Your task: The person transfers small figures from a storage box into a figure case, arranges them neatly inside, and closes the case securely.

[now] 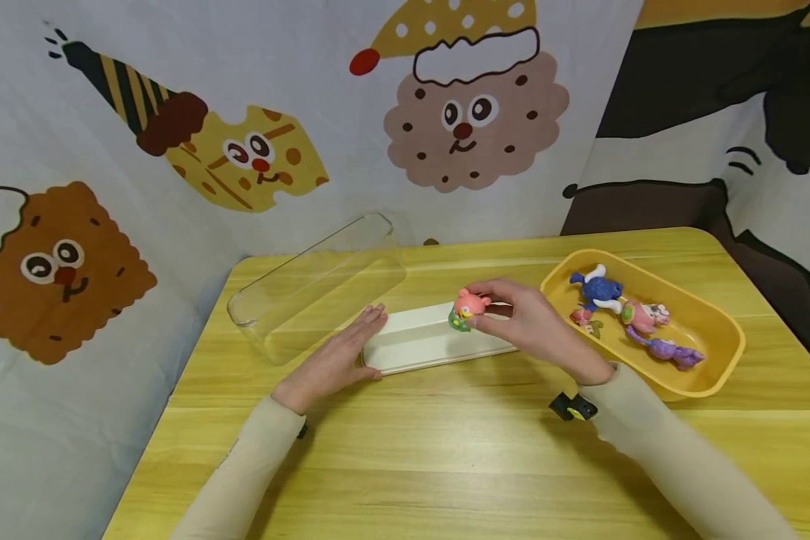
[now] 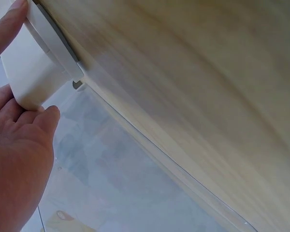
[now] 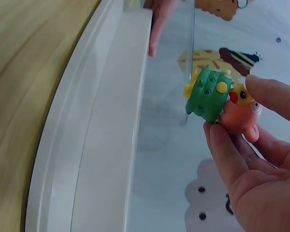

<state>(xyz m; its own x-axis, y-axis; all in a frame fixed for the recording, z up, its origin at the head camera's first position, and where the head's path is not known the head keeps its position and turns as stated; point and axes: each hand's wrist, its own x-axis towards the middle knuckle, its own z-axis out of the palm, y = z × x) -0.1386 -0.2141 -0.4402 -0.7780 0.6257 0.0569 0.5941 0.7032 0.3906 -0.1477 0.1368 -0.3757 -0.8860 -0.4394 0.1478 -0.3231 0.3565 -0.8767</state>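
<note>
One long white tray [image 1: 421, 341] is laid on the desk [image 1: 445, 450], its long side running left to right. Its left end is touched by the flat, open left hand [image 1: 340, 356]. A small pink and green toy [image 1: 468, 309] is pinched by the right hand [image 1: 529, 322], just above the tray's right part.

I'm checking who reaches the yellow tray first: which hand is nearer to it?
Right. The right hand holds a toy just left of the yellow tray; the left hand is farther away.
</note>
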